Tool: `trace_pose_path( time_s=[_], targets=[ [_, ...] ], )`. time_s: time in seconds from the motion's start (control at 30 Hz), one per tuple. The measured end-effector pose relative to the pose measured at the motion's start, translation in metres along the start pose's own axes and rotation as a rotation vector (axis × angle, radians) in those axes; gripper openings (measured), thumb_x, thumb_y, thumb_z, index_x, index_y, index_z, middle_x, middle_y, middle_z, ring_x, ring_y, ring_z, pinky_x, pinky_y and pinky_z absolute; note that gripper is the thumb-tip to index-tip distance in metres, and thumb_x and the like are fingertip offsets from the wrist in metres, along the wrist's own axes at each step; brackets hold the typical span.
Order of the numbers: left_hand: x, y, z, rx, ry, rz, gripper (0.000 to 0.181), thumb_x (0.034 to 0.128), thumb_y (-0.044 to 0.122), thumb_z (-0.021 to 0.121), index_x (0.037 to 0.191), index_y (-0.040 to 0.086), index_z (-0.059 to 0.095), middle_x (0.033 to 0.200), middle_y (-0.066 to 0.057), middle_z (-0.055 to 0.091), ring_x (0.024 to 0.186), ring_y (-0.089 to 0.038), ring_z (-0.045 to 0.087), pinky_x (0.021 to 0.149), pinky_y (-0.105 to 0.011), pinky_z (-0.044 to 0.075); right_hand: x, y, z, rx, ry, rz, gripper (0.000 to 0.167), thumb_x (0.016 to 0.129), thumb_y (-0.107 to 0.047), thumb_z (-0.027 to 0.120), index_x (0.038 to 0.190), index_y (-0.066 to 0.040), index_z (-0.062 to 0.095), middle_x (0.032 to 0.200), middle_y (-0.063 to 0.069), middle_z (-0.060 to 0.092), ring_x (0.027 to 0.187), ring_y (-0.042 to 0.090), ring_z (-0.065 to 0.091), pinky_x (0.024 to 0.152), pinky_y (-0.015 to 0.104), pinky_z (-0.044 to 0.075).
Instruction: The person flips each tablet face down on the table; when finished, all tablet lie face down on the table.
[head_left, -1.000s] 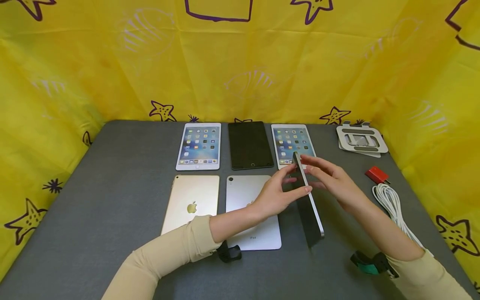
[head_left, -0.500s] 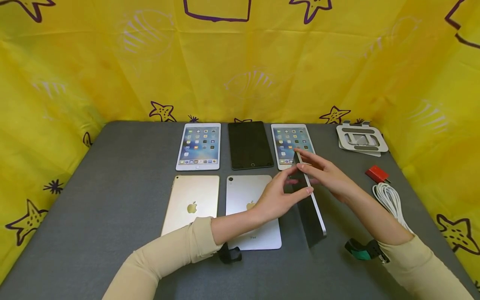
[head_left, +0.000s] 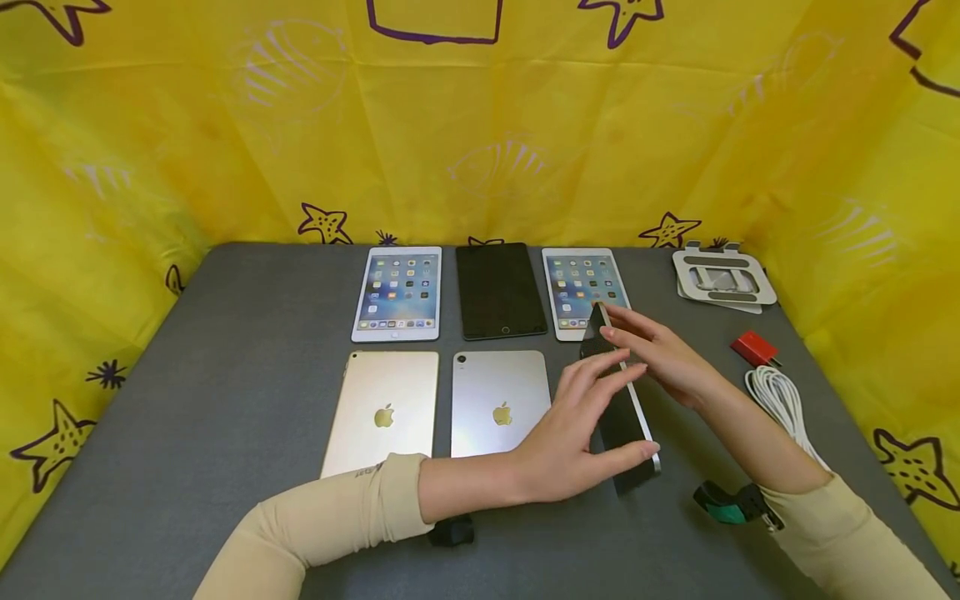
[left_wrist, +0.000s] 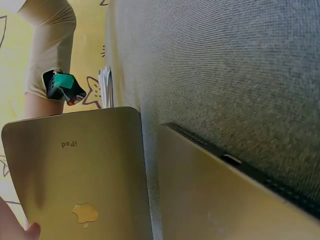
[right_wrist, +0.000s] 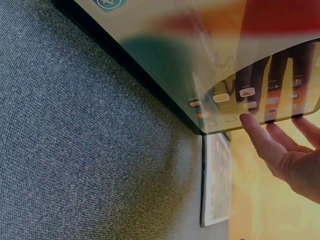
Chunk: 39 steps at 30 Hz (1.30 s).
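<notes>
A tablet with a dark screen side and silver rim is tilted up on its long edge, its back toward my left hand. The left fingers lie spread along its upper rim, thumb at the near corner. My right hand holds the far upper corner between thumb and fingers. In the right wrist view, that hand's fingers touch the rim of the lit screen, which reflects them. The left wrist view shows the tablet's back with a gold logo. Next to it lies a silver tablet, back up.
A gold tablet lies face down at left. Behind are two white tablets with lit screens and a black tablet between them. At right are a folding stand, a red charger and a coiled white cable.
My left hand has slid toward me along the tablet, its fingers spreading and the thumb moving to the near corner. The tablet has shifted slightly right; my right hand stays at its far corner.
</notes>
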<state>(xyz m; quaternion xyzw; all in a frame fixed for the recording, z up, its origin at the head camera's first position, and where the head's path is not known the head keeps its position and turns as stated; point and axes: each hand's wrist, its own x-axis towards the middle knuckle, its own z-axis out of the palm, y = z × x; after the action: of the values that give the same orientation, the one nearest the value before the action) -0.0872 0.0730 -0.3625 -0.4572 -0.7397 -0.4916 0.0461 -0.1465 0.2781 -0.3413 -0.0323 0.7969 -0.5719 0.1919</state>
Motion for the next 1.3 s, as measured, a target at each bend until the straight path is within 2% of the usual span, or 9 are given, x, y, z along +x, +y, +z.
trace_pose_path(
  time_s=[0.2, 0.47, 0.67, 0.77, 0.93, 1.03, 1.1, 1.2, 1.3],
  targets=[
    [0.0, -0.003, 0.002, 0.165, -0.081, 0.115, 0.07, 0.0854, 0.034, 0.076, 0.144, 0.01, 0.045, 0.154, -0.009, 0.029, 0.145, -0.023, 0.017, 0.115, -0.029, 0.022, -0.001, -0.001, 0.0, -0.031, -0.001, 0.006, 0.07, 0.101, -0.038, 0.049, 0.157, -0.01, 0.017, 0.158, 0.024, 0.016, 0.141, 0.046, 0.021, 0.105, 0.066, 0.029],
    [-0.001, -0.008, 0.01, 0.392, -0.098, 0.225, 0.07, 0.0804, 0.05, 0.076, 0.134, 0.011, 0.055, 0.149, -0.012, 0.036, 0.145, -0.026, 0.018, 0.117, -0.031, 0.016, -0.002, 0.0, 0.001, 0.003, 0.002, 0.001, 0.069, 0.101, -0.036, 0.05, 0.156, -0.009, 0.017, 0.158, 0.023, 0.015, 0.141, 0.044, 0.023, 0.098, 0.058, 0.043],
    [0.003, -0.01, 0.015, 0.587, -0.094, 0.283, 0.064, 0.0814, 0.059, 0.069, 0.126, 0.013, 0.06, 0.144, -0.011, 0.043, 0.138, -0.031, 0.029, 0.116, -0.03, 0.021, -0.004, 0.0, 0.0, 0.064, 0.011, 0.017, 0.07, 0.102, -0.034, 0.049, 0.157, -0.009, 0.015, 0.159, 0.022, 0.012, 0.143, 0.043, 0.018, 0.087, 0.037, 0.054],
    [0.005, -0.01, 0.017, 0.601, -0.098, 0.317, 0.057, 0.0841, 0.054, 0.067, 0.124, 0.013, 0.061, 0.143, -0.011, 0.046, 0.137, -0.032, 0.031, 0.112, -0.027, 0.029, -0.006, 0.002, -0.002, 0.112, 0.015, 0.03, 0.071, 0.102, -0.035, 0.048, 0.157, -0.009, 0.012, 0.16, 0.021, 0.009, 0.143, 0.046, 0.014, 0.085, 0.033, 0.053],
    [0.006, -0.009, 0.017, 0.589, -0.134, 0.351, 0.053, 0.0871, 0.048, 0.065, 0.128, 0.014, 0.06, 0.145, -0.011, 0.045, 0.141, -0.032, 0.027, 0.106, -0.023, 0.036, -0.011, 0.006, -0.008, 0.173, 0.027, 0.034, 0.072, 0.103, -0.036, 0.045, 0.157, -0.008, 0.007, 0.161, 0.02, 0.006, 0.143, 0.047, 0.012, 0.096, 0.045, 0.047],
    [0.006, -0.009, 0.019, 0.586, -0.171, 0.345, 0.057, 0.089, 0.047, 0.064, 0.135, 0.015, 0.056, 0.149, -0.013, 0.04, 0.144, -0.031, 0.024, 0.106, -0.023, 0.035, -0.015, 0.009, -0.01, 0.186, 0.055, 0.022, 0.072, 0.103, -0.037, 0.044, 0.156, -0.005, 0.007, 0.159, 0.021, 0.014, 0.138, 0.037, 0.033, 0.093, 0.04, 0.051],
    [0.005, -0.009, 0.022, 0.565, -0.212, 0.311, 0.063, 0.0883, 0.046, 0.067, 0.141, 0.017, 0.051, 0.154, -0.013, 0.032, 0.144, -0.033, 0.023, 0.102, -0.024, 0.04, -0.018, 0.01, -0.011, 0.196, 0.085, 0.009, 0.071, 0.103, -0.036, 0.044, 0.156, -0.003, 0.01, 0.151, 0.018, 0.032, 0.124, 0.025, 0.052, 0.084, 0.032, 0.054],
    [0.002, -0.009, 0.025, 0.53, -0.306, 0.193, 0.074, 0.0864, 0.044, 0.072, 0.15, 0.025, 0.038, 0.162, -0.013, 0.009, 0.142, -0.035, 0.027, 0.083, -0.024, 0.054, -0.021, 0.01, -0.011, 0.227, 0.129, -0.003, 0.07, 0.103, -0.034, 0.046, 0.154, 0.001, 0.014, 0.126, 0.003, 0.058, 0.097, 0.01, 0.065, 0.076, 0.029, 0.057],
    [0.001, -0.008, 0.028, 0.502, -0.4, 0.069, 0.085, 0.0852, 0.042, 0.074, 0.154, 0.034, 0.025, 0.162, -0.011, -0.013, 0.14, -0.035, 0.031, 0.062, -0.017, 0.053, -0.024, 0.01, -0.011, 0.246, 0.17, -0.016, 0.067, 0.103, -0.03, 0.049, 0.152, 0.004, 0.02, 0.098, -0.011, 0.067, 0.082, 0.007, 0.067, 0.07, 0.028, 0.058]
  ],
)
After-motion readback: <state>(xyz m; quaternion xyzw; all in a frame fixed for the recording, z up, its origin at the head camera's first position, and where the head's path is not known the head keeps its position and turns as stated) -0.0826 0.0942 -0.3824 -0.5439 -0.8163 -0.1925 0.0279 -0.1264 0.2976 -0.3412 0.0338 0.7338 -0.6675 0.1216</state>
